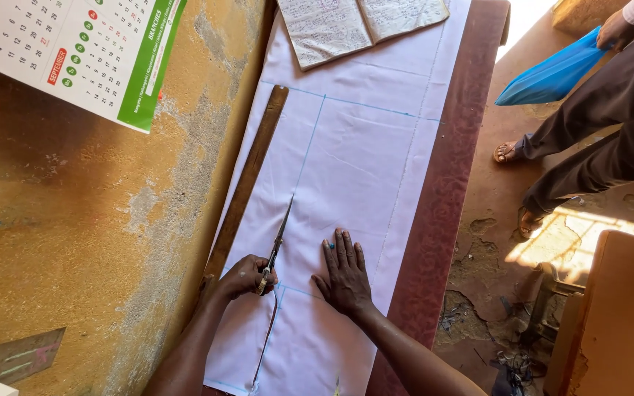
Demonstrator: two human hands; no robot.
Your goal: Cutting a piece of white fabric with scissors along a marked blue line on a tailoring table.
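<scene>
Ruler: a long wooden ruler [247, 180] lies just left of the left hand, along the cloth's edge.
Left hand: left hand [242, 277], fingers closed on scissors [279, 238]; blades point away up the blue line.
Right hand: right hand [343, 275], fingers spread flat on white cloth [361, 147], right of scissors, on the counter [449, 176].

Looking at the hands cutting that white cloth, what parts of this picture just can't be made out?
Head view only:
- Scissors handles: wrapped by the left hand.
- White cloth near end: cut off by the bottom edge.
- Open notebook: top cropped; writing too small.
- Bystander with the blue bag: upper body out of frame.
</scene>
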